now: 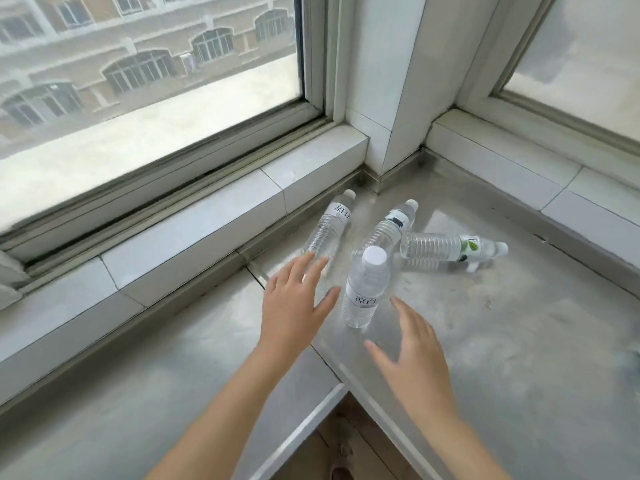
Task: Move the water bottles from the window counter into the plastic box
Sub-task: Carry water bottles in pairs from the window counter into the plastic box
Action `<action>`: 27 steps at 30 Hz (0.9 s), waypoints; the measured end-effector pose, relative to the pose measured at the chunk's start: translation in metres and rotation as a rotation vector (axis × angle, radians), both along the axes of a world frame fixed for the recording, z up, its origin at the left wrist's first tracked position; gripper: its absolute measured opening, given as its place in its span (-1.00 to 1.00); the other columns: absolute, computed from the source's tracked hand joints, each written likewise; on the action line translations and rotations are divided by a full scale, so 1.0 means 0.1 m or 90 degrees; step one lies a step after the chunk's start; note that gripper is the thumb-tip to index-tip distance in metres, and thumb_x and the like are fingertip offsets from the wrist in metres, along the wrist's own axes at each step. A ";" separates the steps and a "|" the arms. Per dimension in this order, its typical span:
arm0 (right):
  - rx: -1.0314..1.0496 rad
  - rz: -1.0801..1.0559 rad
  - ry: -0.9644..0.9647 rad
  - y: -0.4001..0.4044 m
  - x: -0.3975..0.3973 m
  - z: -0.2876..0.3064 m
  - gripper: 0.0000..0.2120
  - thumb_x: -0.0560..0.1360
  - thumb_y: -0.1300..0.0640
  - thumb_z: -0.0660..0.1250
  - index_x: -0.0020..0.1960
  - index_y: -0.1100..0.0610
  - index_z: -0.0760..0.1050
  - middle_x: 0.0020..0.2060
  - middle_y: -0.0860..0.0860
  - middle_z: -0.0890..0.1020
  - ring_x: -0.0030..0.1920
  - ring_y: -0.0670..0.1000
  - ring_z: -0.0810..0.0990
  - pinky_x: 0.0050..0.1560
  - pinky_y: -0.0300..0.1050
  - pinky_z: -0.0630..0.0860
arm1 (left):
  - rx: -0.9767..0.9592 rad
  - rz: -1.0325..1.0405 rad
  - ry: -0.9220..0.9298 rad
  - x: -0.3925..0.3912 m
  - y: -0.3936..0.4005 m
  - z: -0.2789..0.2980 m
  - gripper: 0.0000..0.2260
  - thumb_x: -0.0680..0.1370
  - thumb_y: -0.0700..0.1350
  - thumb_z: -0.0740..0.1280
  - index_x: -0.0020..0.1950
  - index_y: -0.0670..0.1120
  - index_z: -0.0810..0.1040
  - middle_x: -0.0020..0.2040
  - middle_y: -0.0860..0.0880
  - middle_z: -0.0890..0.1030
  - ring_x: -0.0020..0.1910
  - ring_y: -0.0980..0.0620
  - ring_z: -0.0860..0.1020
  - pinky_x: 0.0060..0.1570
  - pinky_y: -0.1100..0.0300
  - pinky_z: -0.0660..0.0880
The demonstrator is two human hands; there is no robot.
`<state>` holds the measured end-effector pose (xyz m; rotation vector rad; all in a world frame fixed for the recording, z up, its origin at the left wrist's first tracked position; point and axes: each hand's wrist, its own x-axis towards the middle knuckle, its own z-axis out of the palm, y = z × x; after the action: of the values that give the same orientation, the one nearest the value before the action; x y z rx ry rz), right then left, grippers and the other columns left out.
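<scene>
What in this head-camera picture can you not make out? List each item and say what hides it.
- Plastic box: not in the head view, past the frame's edges.
- Middle lying bottle: its base is hidden behind the upright bottle.
- Left bottle: its base is covered by the left hand's fingers.
- Label print: too small to read.

corner: white pillar (384, 81) | windows (149, 64) both sides | tiled sill (194, 223) | daylight

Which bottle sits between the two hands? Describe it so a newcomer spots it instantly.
Find the inner corner of the steel window counter. Of four clear bottles there, take the nearest one, between the open left hand and right hand. Only it stands upright, white cap up; the rest lie flat.
</scene>
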<state>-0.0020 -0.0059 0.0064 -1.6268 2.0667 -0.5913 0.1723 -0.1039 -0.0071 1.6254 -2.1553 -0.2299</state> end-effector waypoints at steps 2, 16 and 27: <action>0.027 0.004 -0.043 -0.22 -0.09 -0.09 -0.21 0.43 -0.10 0.41 0.52 0.00 0.10 0.45 -0.08 0.29 0.44 -0.07 0.21 0.43 -0.12 0.20 | 0.069 0.008 -0.004 -0.14 -0.34 -0.06 -0.51 0.56 0.21 0.18 0.43 0.02 0.44 0.42 0.01 0.46 0.38 -0.08 0.43 0.24 -0.03 0.41; 0.116 0.018 -0.394 -0.97 -0.29 -0.53 -0.31 0.18 0.13 0.61 0.18 -0.27 0.40 0.08 -0.35 0.58 0.14 -0.31 0.50 0.07 -0.42 0.35 | 0.408 0.172 0.118 -0.60 -1.89 -0.53 -0.28 0.32 0.01 0.54 0.43 0.06 0.35 0.16 -0.03 0.63 0.06 -0.07 0.61 0.04 0.06 0.56; 0.019 -0.093 -0.519 -1.16 -0.26 -0.50 -0.35 0.17 0.38 0.60 0.19 0.06 0.50 0.05 -0.08 0.68 0.08 -0.15 0.63 0.05 -0.28 0.49 | 0.431 0.274 0.608 -0.30 -1.39 -0.36 -0.35 0.27 -0.18 0.63 0.31 0.02 0.50 0.09 0.02 0.62 -0.02 0.05 0.66 -0.09 0.10 0.61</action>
<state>-0.0276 -0.1221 -0.0435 -0.9645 1.5572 -1.0530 0.1421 -0.2428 -0.0431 1.7160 -1.0112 -1.3782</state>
